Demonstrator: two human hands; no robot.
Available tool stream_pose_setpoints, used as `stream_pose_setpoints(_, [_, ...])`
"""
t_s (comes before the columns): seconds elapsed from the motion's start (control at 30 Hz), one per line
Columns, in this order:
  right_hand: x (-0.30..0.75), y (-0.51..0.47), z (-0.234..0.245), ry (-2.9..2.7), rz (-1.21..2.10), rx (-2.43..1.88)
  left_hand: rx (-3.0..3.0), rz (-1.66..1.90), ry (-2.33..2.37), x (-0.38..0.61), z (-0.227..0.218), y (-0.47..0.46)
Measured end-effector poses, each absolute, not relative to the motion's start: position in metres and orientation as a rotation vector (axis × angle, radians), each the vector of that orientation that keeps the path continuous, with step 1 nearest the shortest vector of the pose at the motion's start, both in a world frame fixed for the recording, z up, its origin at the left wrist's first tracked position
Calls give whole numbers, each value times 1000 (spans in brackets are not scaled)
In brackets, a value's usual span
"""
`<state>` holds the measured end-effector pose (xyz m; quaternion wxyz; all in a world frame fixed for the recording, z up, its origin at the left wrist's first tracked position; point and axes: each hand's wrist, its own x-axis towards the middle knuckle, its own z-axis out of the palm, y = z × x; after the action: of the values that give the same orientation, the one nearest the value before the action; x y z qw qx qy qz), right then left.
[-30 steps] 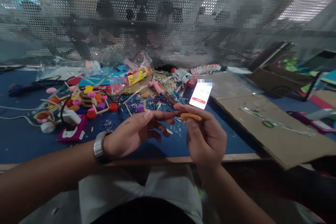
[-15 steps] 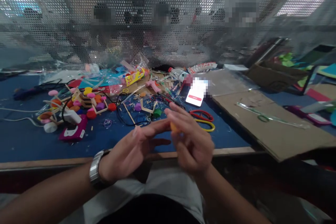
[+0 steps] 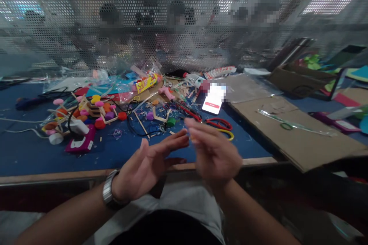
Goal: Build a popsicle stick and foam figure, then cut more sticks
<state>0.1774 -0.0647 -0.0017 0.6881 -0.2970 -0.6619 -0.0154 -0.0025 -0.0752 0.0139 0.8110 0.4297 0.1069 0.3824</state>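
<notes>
Over the front edge of the table, my left hand [image 3: 146,170] is open, fingers stretched to the right and thumb raised. Facing it, my right hand [image 3: 217,153] is closed and partly blurred. A small orange lump, like modelling clay [image 3: 193,137], shows between its fingers and is mostly hidden. The fingertips of both hands are close together; I cannot tell whether they touch. Just behind my right hand lie red-handled scissors [image 3: 220,123] and a yellow handle loop [image 3: 228,134]. A small stick frame with a green lump [image 3: 171,121] lies beyond my left fingertips.
Stick models with coloured lumps [image 3: 97,109] stand at left beside a purple device [image 3: 82,141]. A lit phone [image 3: 212,101] lies behind the scissors. Cardboard [image 3: 304,141] overhangs the table at right, with a brown box [image 3: 299,78] behind. Perforated metal mesh [image 3: 161,38] borders the back; people are beyond it.
My right hand has moved slightly right, away from my left, and its fingers now cover more of the orange lump. My left hand remains outstretched, with its thumb more raised.
</notes>
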Motion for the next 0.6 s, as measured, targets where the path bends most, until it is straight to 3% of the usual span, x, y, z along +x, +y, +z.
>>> stream_pose_setpoints(0.07, [177, -65, 1, -1302, -91, -680, 893, 834, 253, -3, 13, -76])
stream_pose_setpoints(0.23, [181, -70, 0, -1663, 50, -636, 871, 843, 225, 0, 10, -82])
stream_pose_setpoints(0.37, [178, -79, -7, -1416, -17, -653, 798, 940, 321, 6, 5, -86])
stream_pose_setpoints(0.6, [150, -89, -32, -2130, 117, -649, 596, 1126, 392, 20, 14, -89])
